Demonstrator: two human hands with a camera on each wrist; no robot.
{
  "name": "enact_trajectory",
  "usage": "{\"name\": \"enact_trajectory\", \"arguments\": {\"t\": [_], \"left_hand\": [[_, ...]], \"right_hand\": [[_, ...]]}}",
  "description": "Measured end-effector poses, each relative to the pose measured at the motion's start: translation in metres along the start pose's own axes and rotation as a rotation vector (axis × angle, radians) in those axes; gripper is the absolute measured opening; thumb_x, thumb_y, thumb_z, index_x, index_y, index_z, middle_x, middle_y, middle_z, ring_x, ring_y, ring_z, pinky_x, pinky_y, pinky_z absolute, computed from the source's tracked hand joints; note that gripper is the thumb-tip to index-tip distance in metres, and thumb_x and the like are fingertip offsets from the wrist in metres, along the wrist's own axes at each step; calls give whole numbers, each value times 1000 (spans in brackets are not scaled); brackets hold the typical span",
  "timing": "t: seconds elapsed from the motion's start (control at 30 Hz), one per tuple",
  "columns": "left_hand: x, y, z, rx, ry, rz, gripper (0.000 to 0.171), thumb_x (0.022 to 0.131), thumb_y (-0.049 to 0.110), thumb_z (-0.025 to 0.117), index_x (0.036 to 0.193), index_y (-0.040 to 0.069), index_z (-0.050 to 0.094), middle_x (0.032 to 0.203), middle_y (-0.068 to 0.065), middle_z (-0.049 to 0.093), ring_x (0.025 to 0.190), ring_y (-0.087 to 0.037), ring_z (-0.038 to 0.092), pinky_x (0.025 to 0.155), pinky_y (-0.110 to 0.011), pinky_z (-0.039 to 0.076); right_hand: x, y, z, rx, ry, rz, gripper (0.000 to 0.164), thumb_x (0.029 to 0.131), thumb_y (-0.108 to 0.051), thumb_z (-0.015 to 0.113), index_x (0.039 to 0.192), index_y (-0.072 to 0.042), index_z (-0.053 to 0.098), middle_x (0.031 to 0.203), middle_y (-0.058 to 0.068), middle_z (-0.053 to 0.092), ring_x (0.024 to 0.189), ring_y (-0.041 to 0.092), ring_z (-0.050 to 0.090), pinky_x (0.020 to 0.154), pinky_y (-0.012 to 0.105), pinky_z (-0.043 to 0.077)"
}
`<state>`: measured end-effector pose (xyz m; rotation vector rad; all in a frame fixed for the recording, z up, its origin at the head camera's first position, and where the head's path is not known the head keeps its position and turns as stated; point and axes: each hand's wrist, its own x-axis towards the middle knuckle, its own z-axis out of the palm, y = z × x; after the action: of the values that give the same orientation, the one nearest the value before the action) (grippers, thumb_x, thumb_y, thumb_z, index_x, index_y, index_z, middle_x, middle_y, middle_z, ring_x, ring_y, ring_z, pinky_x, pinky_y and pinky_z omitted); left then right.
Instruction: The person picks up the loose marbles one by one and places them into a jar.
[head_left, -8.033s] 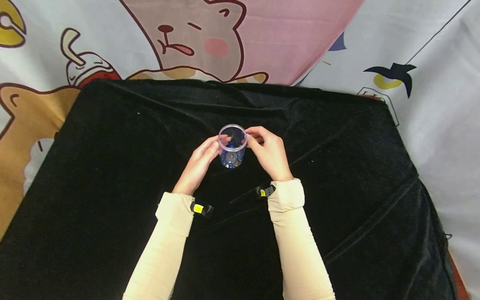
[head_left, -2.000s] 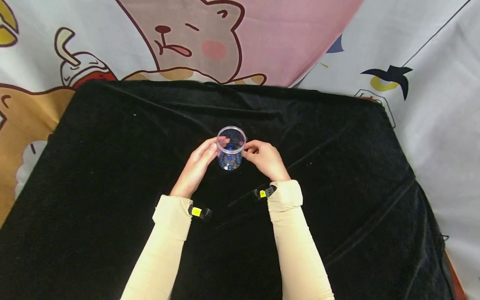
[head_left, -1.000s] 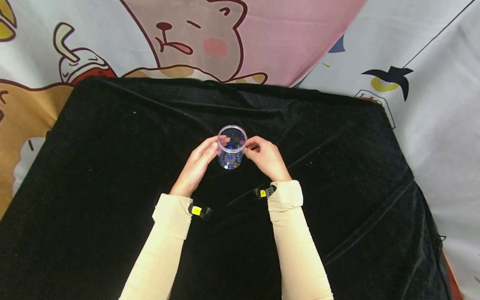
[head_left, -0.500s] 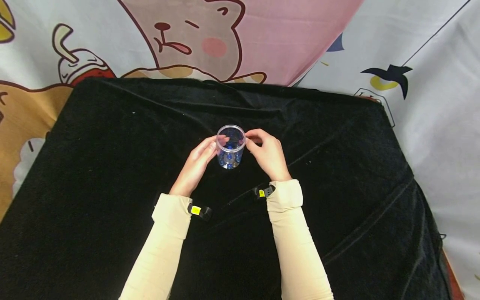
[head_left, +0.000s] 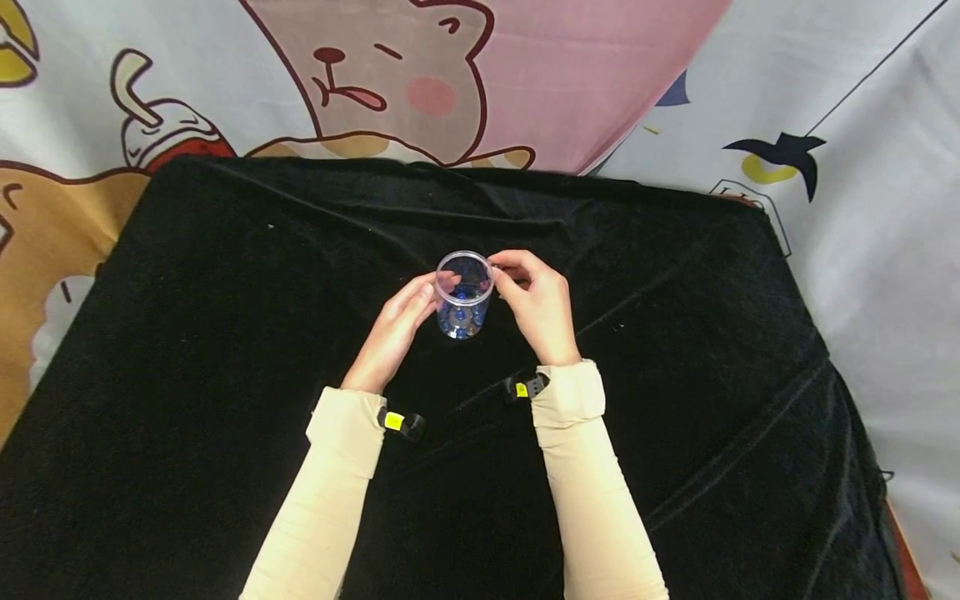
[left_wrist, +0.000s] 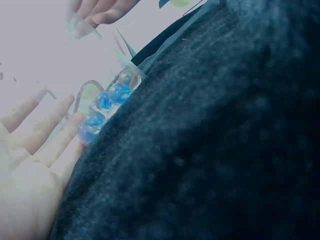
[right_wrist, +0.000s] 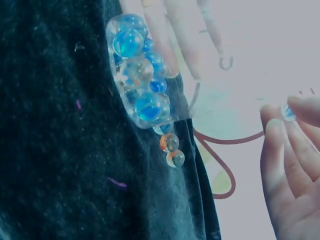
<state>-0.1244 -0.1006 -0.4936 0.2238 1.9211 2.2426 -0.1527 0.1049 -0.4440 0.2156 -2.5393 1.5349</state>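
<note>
A clear plastic cup (head_left: 463, 292) stands upright on the black cloth, with several clear marbles with blue swirls (right_wrist: 151, 107) at its bottom. My left hand (head_left: 397, 321) holds the cup from the left, thumb on the near side and fingers behind it. In the left wrist view its fingers lie spread along the wall. My right hand (head_left: 538, 300) is at the cup's right rim. It pinches a small blue-and-clear marble (right_wrist: 288, 112) between thumb and fingertips, hidden in the head view. Beside the cup in the right wrist view lie a few loose marbles (right_wrist: 169, 143), some orange-swirled.
Black velvet cloth (head_left: 225, 400) covers the table, with folds towards the back and right. A printed curtain (head_left: 570, 75) with cartoon figures hangs behind the table and along its sides. Both wrists carry black straps with yellow tags.
My right hand has risen from low beside the cup to its rim over the last second. More blue marbles show in the cup than eight seconds ago. My left hand stays on the cup.
</note>
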Motion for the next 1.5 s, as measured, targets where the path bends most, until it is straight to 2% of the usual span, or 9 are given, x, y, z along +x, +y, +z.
{"name": "enact_trajectory", "arguments": {"t": [0.23, 0.37, 0.5, 0.6, 0.8, 0.97, 1.17, 1.37, 1.5], "left_hand": [[-2, -1, 0, 1, -5, 5, 46, 110, 34, 43, 145, 6, 52, 151, -10, 57, 145, -19, 49, 126, -40, 32], [-2, -1, 0, -2, -4, 15, 45, 110, 33, 43, 145, 6, 52, 151, -10, 57, 145, -20, 49, 126, -41, 32], [-1, 1, 1, -5, -6, 21, 44, 110, 32, 43, 145, 6, 53, 150, -10, 57, 144, -20, 50, 126, -41, 33], [-1, 2, 2, -8, -11, 23, 44, 110, 32, 42, 145, 6, 52, 151, -11, 56, 144, -21, 49, 126, -41, 33], [-2, 2, 1, 6, -9, 17, 44, 110, 32, 43, 145, 7, 52, 151, -10, 57, 145, -20, 49, 126, -41, 32], [-2, 2, 0, 14, -5, 16, 44, 110, 33, 44, 145, 8, 53, 150, -9, 57, 144, -19, 50, 126, -41, 32], [-1, 2, 0, 17, -2, 11, 44, 110, 32, 44, 146, 8, 53, 151, -9, 57, 144, -20, 50, 126, -42, 33], [1, 2, 0, 48, 8, 17, 44, 110, 33, 45, 145, 9, 54, 150, -8, 58, 142, -21, 51, 125, -43, 34], [-1, 2, -1, 55, 14, 0, 44, 109, 33, 46, 145, 8, 54, 150, -8, 58, 142, -22, 52, 125, -43, 35]], "right_hand": [[-3, -4, -2, 63, 57, -6, 22, 95, -24, 75, 111, -9, 78, 107, 8, 78, 89, 19, 71, 78, 19, 54], [-4, -5, -3, 130, 70, 2, 24, 95, -27, 75, 109, -8, 77, 103, 8, 78, 85, 13, 70, 77, 20, 55], [-4, -8, -3, 172, 82, -28, 23, 95, -25, 75, 109, -7, 76, 103, 9, 77, 83, 10, 68, 78, 24, 56], [-4, -10, -3, 173, 99, -51, 22, 95, -24, 75, 110, -7, 75, 103, 9, 76, 83, 10, 66, 77, 25, 55], [-6, -14, 0, 180, 106, -58, 25, 95, -21, 75, 116, -8, 74, 105, 10, 74, 92, 10, 65, 81, 22, 54], [-6, -16, 2, 175, 115, -76, 22, 94, -23, 76, 111, -8, 77, 105, 7, 75, 95, 11, 66, 84, 21, 55], [-6, -17, 7, 239, 73, -128, 22, 96, -19, 74, 111, -4, 76, 117, 7, 74, 107, 12, 68, 92, 26, 57], [-7, -20, 19, 422, -12, -96, 22, 98, -14, 70, 114, 1, 72, 127, 11, 73, 119, 18, 70, 108, 34, 53], [-10, -20, 25, 478, -55, -66, 22, 98, -12, 69, 114, 3, 71, 132, 12, 71, 126, 21, 67, 115, 37, 48]]}}
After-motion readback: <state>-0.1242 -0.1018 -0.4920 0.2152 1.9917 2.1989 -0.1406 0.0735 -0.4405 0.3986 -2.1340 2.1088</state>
